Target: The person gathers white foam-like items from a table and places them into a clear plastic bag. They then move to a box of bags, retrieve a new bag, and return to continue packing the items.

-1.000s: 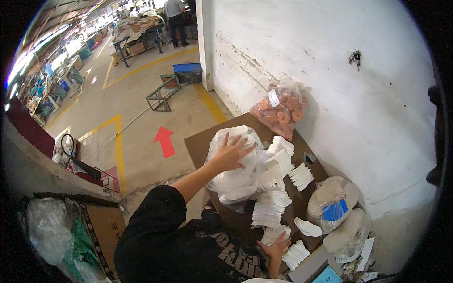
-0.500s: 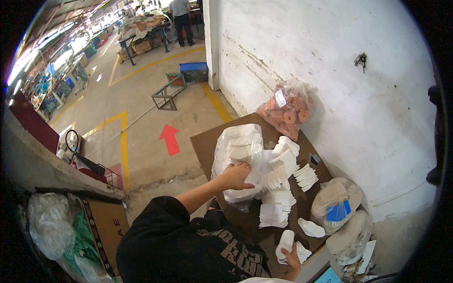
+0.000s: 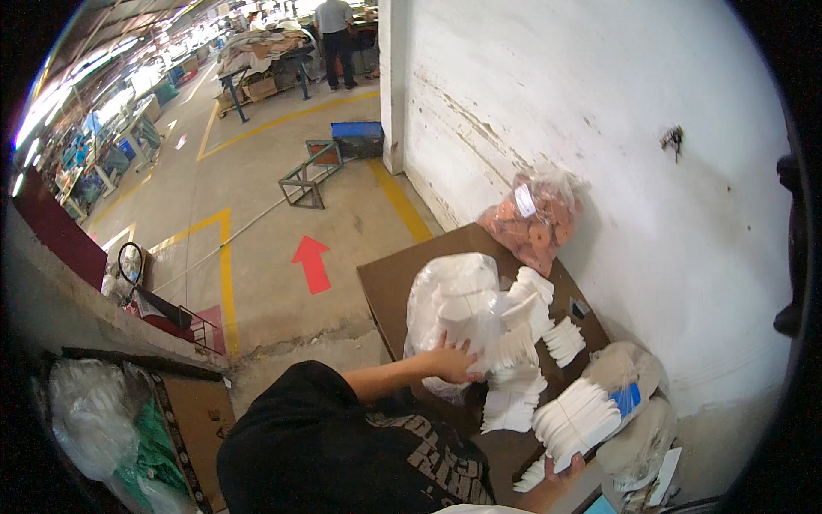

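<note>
On the brown tabletop (image 3: 387,295), a clear plastic bag (image 3: 421,295) holds a stack of white pieces (image 3: 462,313). My left hand (image 3: 449,363) lies against the bag's near side, fingers spread. At the lower right, my right hand (image 3: 558,485) grips the near end of a thick stack of flat white insole-like pads (image 3: 575,421), tilted and fanned along its length. Between the hands sit more fanned rows of white pads (image 3: 514,398), and a smaller row (image 3: 563,343) is farther right. A few pads (image 3: 529,476) show beside my right hand.
A bag of orange-pink rolls (image 3: 539,227) leans on the white wall (image 3: 616,103) at the table's far corner. Bags of beige pieces (image 3: 642,433) crowd the right side. A metal frame (image 3: 301,184) stands on the floor; a person (image 3: 334,43) is far off.
My right hand has turned its pads, and a long fanned stack now shows in it, raised and farther right. My left hand stays at the bag. The whole view has shifted slightly.
</note>
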`<action>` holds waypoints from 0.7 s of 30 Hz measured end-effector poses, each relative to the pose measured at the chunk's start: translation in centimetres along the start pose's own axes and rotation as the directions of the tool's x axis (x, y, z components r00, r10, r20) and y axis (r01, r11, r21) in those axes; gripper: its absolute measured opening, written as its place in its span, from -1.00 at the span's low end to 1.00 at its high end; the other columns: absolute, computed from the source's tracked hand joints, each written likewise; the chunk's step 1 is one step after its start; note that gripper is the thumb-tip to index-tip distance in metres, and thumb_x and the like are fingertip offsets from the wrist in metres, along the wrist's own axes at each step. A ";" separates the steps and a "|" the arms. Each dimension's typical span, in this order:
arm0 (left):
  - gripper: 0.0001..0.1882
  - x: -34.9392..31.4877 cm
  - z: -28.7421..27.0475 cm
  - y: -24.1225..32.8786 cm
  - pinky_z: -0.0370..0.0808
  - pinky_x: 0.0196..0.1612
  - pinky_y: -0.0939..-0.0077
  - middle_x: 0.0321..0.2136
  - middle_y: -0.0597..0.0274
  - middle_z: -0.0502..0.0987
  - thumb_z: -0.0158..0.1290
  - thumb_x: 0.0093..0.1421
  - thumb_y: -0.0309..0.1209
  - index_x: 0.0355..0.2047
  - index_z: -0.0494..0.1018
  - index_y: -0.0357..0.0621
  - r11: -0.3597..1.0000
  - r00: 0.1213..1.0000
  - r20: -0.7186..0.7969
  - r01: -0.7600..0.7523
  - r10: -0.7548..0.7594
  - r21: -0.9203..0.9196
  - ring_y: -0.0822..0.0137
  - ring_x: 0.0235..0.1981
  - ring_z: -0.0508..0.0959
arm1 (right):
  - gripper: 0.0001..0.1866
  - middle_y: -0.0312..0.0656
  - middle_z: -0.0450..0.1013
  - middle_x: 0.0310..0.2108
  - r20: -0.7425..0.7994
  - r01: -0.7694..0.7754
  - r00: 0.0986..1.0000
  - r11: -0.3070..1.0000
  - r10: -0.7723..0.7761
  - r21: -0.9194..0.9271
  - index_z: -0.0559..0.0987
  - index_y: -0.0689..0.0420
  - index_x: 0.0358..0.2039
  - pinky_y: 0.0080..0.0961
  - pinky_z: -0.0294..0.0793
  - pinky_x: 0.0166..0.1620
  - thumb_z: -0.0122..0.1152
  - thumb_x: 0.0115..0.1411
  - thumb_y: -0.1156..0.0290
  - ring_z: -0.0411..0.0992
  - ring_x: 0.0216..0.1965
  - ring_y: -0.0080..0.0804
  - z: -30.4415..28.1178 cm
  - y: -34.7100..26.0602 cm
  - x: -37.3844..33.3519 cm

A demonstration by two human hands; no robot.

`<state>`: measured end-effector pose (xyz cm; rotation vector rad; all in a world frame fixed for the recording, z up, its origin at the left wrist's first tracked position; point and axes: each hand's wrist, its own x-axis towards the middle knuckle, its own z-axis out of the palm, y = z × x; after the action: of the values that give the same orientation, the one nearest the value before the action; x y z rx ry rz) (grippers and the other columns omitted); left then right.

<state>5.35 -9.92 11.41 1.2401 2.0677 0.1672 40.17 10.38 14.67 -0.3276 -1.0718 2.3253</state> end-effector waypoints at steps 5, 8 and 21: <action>-0.06 0.0 -0.4 0.3 0.30 0.35 -0.02 0.26 -0.79 0.13 -0.25 0.38 0.32 0.55 -0.19 0.05 0.995 0.998 0.044 -0.037 0.041 -0.091 -0.48 0.27 0.35 | 0.15 -0.06 -0.05 0.54 0.382 -0.181 0.922 0.945 0.066 0.273 0.04 -0.03 0.52 0.51 0.02 0.34 0.30 0.03 -0.25 -0.02 0.49 0.17 11.1 5.6 10.3; -0.16 -0.7 -1.4 0.1 0.36 0.31 0.03 0.24 -0.65 0.27 -0.27 0.41 0.30 0.48 0.07 0.02 0.959 0.962 0.069 -0.256 0.266 -0.125 -0.45 0.20 0.43 | 0.17 -0.09 0.03 0.51 0.289 -0.271 0.941 0.907 0.178 0.322 0.06 -0.07 0.53 0.34 -0.04 0.44 0.27 0.01 -0.32 0.02 0.48 0.11 14.7 9.3 13.7; -0.30 -6.4 -9.5 -4.5 0.38 0.28 0.08 0.19 -0.42 0.42 -0.18 0.49 0.07 0.33 0.25 -0.33 0.885 0.932 -0.104 -0.363 0.348 -0.292 -0.30 0.14 0.50 | 0.02 0.03 0.28 0.31 -0.230 0.139 0.957 0.975 -0.177 -0.174 0.13 0.21 0.45 -0.05 0.18 0.40 0.35 0.00 0.25 0.28 0.33 0.05 14.7 12.3 13.4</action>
<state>-2.05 -15.32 19.71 1.4134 1.7488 0.6704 18.24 2.43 15.02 -0.5520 -1.1147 2.0044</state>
